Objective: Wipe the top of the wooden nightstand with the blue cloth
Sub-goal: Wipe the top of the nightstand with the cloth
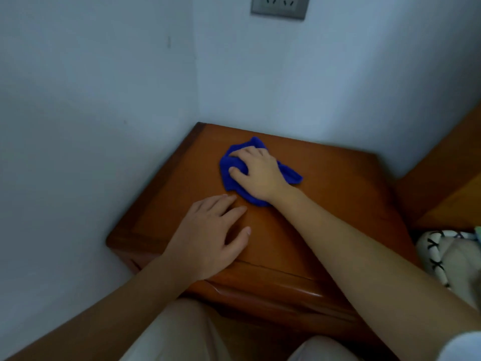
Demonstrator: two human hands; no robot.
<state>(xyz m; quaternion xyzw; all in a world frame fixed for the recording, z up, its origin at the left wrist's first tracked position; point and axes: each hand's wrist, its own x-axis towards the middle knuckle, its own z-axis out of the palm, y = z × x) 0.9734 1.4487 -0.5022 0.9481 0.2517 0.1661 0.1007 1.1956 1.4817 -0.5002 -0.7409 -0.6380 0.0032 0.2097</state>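
Note:
The wooden nightstand (338,194) stands in the room's corner, its orange-brown top facing me. A crumpled blue cloth (230,175) lies on the back middle of the top. My right hand (260,173) presses down on the cloth with fingers curled over it; much of the cloth is hidden under the palm. My left hand (208,238) rests flat on the top near the front edge, fingers spread, holding nothing, just short of the cloth.
White walls close the nightstand in at the left and the back, with a grey socket plate (279,6) high on the back wall. A wooden bed frame (447,178) and patterned bedding (442,256) lie to the right. My knees are below the front edge.

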